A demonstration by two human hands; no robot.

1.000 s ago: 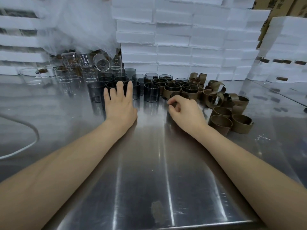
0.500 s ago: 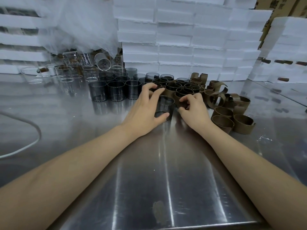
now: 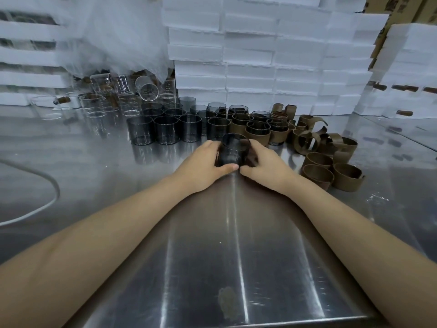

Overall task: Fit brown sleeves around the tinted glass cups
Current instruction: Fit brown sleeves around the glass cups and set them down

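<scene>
Both hands on 1 tinted glass cup (image 3: pixel 233 150) now, low over the counter (image 3: pixel 212 245), just in front of the cluster. My left hand's (image 3: pixel 203 165) fingers curl round its left side, thumb across the near wall. My right hand's (image 3: pixel 268 165) fingers wrap the right side, where a strip of brown sleeve (image 3: pixel 252 158) shows against the glass. To the left, 3 bare tinted cups (image 3: pixel 165 130) stand side by side in the front row. On the right, 3 loose sleeves (image 3: pixel 318 162) stand nearest me; the heap behind them I can't count.
</scene>
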